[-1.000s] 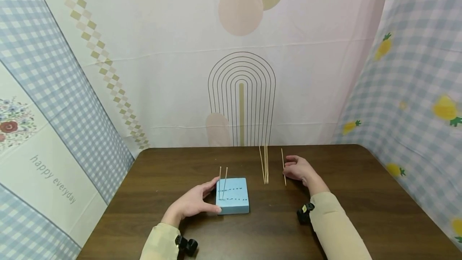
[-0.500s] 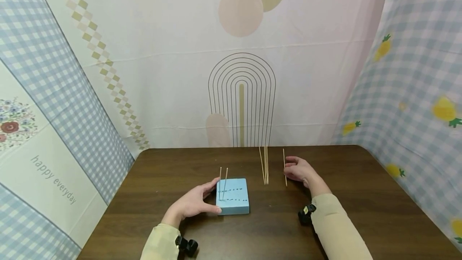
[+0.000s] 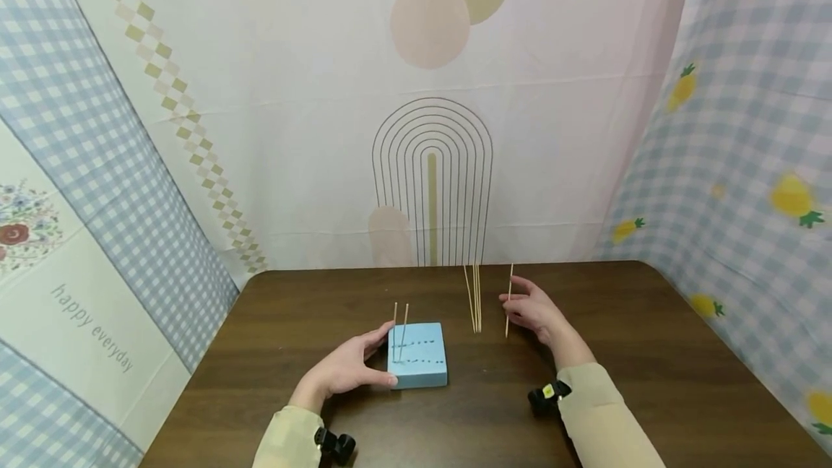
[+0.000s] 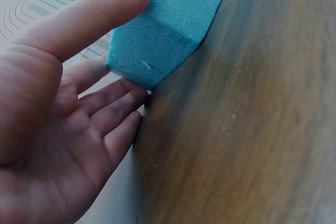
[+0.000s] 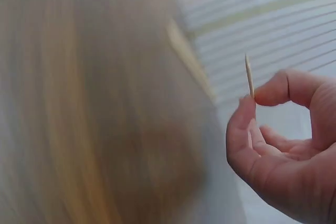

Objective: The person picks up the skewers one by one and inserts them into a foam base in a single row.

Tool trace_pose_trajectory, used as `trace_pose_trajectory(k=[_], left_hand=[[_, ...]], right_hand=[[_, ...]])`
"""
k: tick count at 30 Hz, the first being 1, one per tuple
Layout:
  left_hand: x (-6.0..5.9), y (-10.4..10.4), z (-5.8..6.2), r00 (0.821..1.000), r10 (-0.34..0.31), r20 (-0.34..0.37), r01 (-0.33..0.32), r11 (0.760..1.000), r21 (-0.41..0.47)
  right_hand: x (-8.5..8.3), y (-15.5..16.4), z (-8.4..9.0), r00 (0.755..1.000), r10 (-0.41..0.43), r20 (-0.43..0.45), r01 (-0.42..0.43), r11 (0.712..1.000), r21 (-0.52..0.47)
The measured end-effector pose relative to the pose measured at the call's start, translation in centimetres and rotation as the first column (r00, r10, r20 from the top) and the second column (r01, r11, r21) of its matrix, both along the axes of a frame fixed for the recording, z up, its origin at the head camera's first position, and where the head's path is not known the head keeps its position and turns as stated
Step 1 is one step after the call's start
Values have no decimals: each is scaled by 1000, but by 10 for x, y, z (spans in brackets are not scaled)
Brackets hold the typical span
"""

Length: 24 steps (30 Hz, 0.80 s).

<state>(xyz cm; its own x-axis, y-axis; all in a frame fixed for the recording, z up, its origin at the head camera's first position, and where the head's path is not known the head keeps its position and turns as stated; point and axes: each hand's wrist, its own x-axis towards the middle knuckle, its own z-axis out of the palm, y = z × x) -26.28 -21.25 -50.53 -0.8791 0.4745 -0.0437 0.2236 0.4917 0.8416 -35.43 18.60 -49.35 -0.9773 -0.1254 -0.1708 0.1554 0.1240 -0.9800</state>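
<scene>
A light blue foam block [image 3: 425, 375] with rows of dark marks on its top lies on the table, left of centre. Two thin wooden skewers [image 3: 406, 322] stand up from its left part, one leaning slightly. My left hand [image 3: 344, 365] holds the block's left side, thumb at the front and fingers behind; the left wrist view shows the thumb across the block's side [image 4: 157, 35]. Over to the right, my right hand [image 3: 534, 311] pinches one skewer [image 3: 508, 323] between thumb and fingertip. Its pointed end [image 5: 249, 72] sticks out past the fingers in the right wrist view.
Several loose skewers [image 3: 477, 302] lie near the back edge of the brown wooden table [image 3: 442, 432], between the block and my right hand. A patterned cloth [image 3: 325, 165] hangs directly behind the table. Each wrist wears a small black camera.
My right hand has lifted the skewer from where it lay on the table, and its near end has swung slightly left. The left hand and block stay in place.
</scene>
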Motion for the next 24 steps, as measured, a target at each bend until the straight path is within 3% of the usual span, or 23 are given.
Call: trace_pose_trajectory(k=[4, 11, 24], left_hand=[[2, 0, -3, 1000, 4, -4, -4, 1000, -6], [3, -1, -4, 1000, 13, -12, -13, 1000, -22], [1, 1, 2, 1000, 4, -12, -4, 1000, 5]], right_hand=[[14, -14, 12, 995, -26, -101, 23, 999, -30], [34, -46, 39, 962, -80, -260, 62, 995, -76], [49, -68, 59, 955, -105, -278, 47, 977, -208]])
